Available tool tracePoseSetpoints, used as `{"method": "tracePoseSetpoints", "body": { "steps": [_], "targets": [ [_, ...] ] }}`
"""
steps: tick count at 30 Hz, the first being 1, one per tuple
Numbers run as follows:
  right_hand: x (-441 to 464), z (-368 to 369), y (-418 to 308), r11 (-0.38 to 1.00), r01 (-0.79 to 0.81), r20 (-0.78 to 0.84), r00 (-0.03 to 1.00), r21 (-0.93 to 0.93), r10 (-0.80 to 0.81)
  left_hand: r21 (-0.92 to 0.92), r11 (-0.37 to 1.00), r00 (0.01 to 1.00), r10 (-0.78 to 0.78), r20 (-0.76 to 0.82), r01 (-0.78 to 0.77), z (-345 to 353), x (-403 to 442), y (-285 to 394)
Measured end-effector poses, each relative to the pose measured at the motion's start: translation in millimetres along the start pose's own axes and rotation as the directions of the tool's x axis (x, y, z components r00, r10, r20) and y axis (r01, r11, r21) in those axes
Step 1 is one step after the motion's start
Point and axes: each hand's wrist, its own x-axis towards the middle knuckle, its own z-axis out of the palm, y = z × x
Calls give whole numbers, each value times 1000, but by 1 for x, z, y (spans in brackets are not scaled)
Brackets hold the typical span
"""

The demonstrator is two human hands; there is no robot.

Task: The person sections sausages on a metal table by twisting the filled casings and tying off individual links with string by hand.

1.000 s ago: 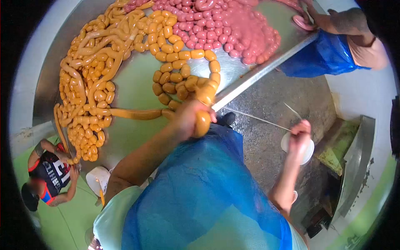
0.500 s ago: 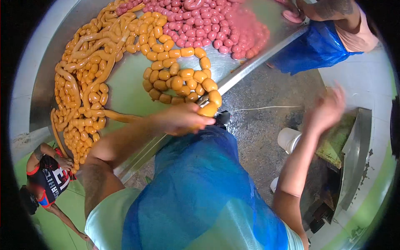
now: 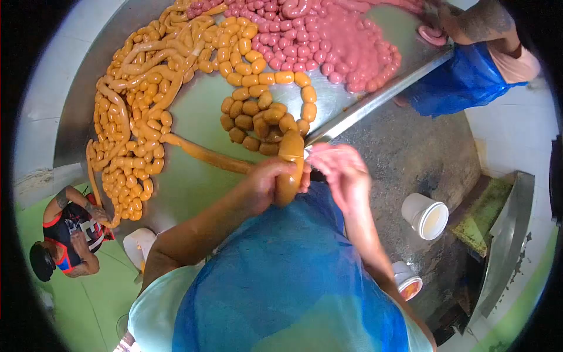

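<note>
My left hand [image 3: 267,185] is closed around a smooth orange sausage [image 3: 290,176], held upright in front of my apron. A thin line of string [image 3: 292,157] crosses the sausage near its upper end. Beside it my right hand [image 3: 346,173] has its fingers pinched together, slightly blurred, at the string. From the held piece, a chain of tied orange sausage links [image 3: 308,97] coils on the metal table [image 3: 199,117]. An untied length of orange sausage [image 3: 208,155] runs from the left pile towards my left hand.
A heap of orange sausages [image 3: 132,111] covers the table's left side; pink sausages [image 3: 305,44] lie at the back. The raised metal edge [image 3: 381,91] runs diagonally. White buckets [image 3: 423,214] stand on the floor. One person [image 3: 70,234] works at left, another [image 3: 469,70] at upper right.
My right hand has come in from far right to beside the sausage. The left hand now grips a thicker, upright piece. My view has shifted, and the person at left has moved an arm.
</note>
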Motion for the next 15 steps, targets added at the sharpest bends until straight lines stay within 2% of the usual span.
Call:
{"method": "tracePoseSetpoints", "body": {
  "steps": [1,2,3,4,5,6,7,8,9,10,11,12,13,14,15],
  "targets": [
    [-10,-4,-18,970,106,-148,986,220,-74,-6,1000,1000,-3,9,3,-8,8,-6],
    [-12,-58,-35,970,130,-122,987,205,-106,54,998,998,-42,39,40,-14,17,-10],
    [-13,-91,-70,986,151,-257,958,70,-128,122,989,994,-86,73,77,-22,29,-12],
    [-15,-127,-107,974,183,-407,886,-133,-222,130,992,992,-6,125,-10,-39,40,-8],
    [-13,-189,-143,927,213,-559,748,-310,-359,-97,992,994,-93,-60,86,-53,55,1],
    [-28,-210,-177,894,252,-535,728,-370,-427,207,950,972,-236,-13,234,-54,54,23],
    [-31,-216,-200,855,286,-494,719,-432,-489,490,810,933,-360,-17,322,-47,52,43],
    [-19,-158,-195,464,222,-285,545,-857,-788,485,819,938,-346,-8,306,-37,57,45],
    [-11,-77,-172,-56,20,60,406,-998,-912,776,608,958,-285,18,167,-23,62,38],
    [-15,-54,-144,-283,98,283,603,-954,-746,954,299,965,-256,62,18,-11,62,26],
    [-18,-32,-115,-440,302,498,742,-846,-448,958,287,960,-273,63,19,-10,66,4],
    [-23,-9,-87,-438,519,623,771,-734,-131,960,185,977,57,205,-212,-18,74,-26],
    [-22,-5,-55,-172,587,612,765,-791,-202,920,18,860,365,357,-390,-20,76,-43],
    [-12,-24,-24,448,202,160,978,-871,-130,890,360,951,230,207,-281,-5,63,-36],
    [0,-38,-4,815,-309,-208,950,-490,235,751,652,994,53,92,-104,11,50,-23]
  ]
}}
